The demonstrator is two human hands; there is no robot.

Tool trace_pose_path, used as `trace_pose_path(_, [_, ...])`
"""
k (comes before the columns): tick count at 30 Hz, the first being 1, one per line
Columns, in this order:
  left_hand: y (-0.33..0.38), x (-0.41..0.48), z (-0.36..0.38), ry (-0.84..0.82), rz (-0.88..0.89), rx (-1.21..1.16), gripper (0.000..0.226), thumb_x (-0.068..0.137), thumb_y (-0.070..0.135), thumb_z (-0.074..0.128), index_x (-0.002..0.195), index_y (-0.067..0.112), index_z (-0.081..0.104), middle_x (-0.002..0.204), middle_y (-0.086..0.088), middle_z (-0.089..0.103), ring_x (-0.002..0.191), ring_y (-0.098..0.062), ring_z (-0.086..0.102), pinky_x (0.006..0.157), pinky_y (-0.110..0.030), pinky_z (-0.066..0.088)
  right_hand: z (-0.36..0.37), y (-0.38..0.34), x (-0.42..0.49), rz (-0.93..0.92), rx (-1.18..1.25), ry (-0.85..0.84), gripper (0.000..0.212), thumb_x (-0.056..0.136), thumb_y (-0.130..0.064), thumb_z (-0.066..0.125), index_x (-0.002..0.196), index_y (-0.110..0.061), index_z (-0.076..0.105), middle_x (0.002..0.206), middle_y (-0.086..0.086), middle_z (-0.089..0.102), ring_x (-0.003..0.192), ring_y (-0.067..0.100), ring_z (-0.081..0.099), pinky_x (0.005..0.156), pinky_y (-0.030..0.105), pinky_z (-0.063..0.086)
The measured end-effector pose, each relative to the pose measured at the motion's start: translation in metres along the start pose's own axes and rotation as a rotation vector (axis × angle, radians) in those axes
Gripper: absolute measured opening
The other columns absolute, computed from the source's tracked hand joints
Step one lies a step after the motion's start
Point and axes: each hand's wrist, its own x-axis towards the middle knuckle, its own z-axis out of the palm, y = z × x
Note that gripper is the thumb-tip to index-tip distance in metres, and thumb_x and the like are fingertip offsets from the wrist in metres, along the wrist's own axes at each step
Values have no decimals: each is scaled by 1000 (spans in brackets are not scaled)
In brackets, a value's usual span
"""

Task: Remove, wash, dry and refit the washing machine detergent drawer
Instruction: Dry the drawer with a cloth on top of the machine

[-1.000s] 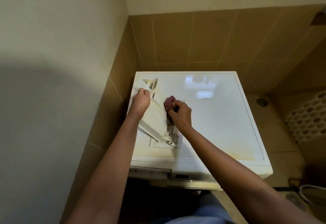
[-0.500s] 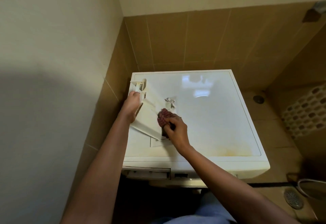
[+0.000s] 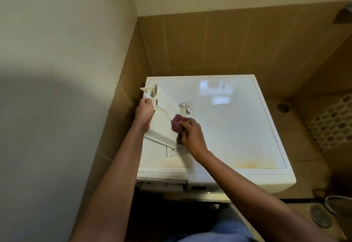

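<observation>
The white detergent drawer lies tilted on the left part of the washing machine's top, underside up. My left hand grips the drawer's far left edge. My right hand holds a bunched red checked cloth and presses it against the drawer's flat face. A small white insert piece lies on the machine top just beyond the cloth. The empty drawer slot shows at the machine's front left.
A plain wall stands close on the left and brown tiles at the back. A perforated white basket sits at the right. On the floor at lower right are a drain and a metal basin rim.
My right hand has drawn the cloth back down the drawer's face toward me, uncovering the small insert piece. My left hand kept its grip and the drawer shifted slightly left.
</observation>
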Motion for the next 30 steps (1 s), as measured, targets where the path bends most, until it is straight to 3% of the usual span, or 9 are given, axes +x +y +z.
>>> trace_pose_path(3, [2,-2,6,5,25,13,44,102,30,23,139,15,43,127,-10,56,97,-21,52,71,-29,40,0,-6,8,103,30,-2,37,84,7,47,108,-6,71,103,17,57,101,33,52,86,33,42])
trace_pose_path(8, [3,-3,9,43,61,47,43,103,28,24,136,11,45,129,-12,55,98,-21,50,79,-32,39,6,-48,14,-52,130,37,36,88,3,46,117,-7,66,104,12,54,100,26,50,88,34,43])
trace_pose_path(12, [-1,-1,1,44,34,43,45,103,29,23,139,12,43,129,-10,54,99,-22,51,78,-32,37,11,-32,6,-76,17,1,39,89,3,48,126,-6,60,109,17,55,102,32,46,86,32,39])
trace_pose_path(15, [-3,0,-3,9,-8,-10,45,102,31,23,140,15,42,128,-11,55,107,-27,55,78,-33,42,9,-4,-2,17,-65,-50,41,88,4,47,124,-7,62,111,18,54,106,36,46,89,32,39])
trace_pose_path(19, [1,-3,4,21,7,-26,44,103,31,24,138,14,43,125,-10,55,91,-18,52,73,-31,40,0,-9,9,99,38,-69,40,82,7,42,107,-9,69,102,16,58,100,31,51,86,32,43])
trace_pose_path(23, [4,-6,11,44,33,-52,42,103,27,26,134,6,44,129,-15,54,107,-26,55,87,-36,47,5,-50,10,-64,157,3,38,86,-2,45,120,-10,59,107,12,53,99,23,49,83,27,40])
trace_pose_path(25, [4,-6,11,33,-9,-118,43,103,28,26,134,5,46,126,-17,57,108,-27,57,85,-36,49,13,-58,4,-100,152,27,34,91,-8,46,124,-11,53,111,10,50,99,23,46,81,29,42])
trace_pose_path(27, [5,-6,10,3,-73,-176,45,103,30,25,134,7,47,122,-16,60,105,-28,61,80,-37,52,18,-52,-3,-93,113,26,33,92,-11,48,124,-11,50,115,10,47,99,25,44,81,32,41])
trace_pose_path(30, [7,-8,9,-13,-145,-252,45,103,32,26,138,10,45,125,-14,60,109,-30,61,94,-44,52,19,-20,-12,-3,81,-17,34,88,-8,50,122,-9,49,113,11,47,101,28,43,82,33,36])
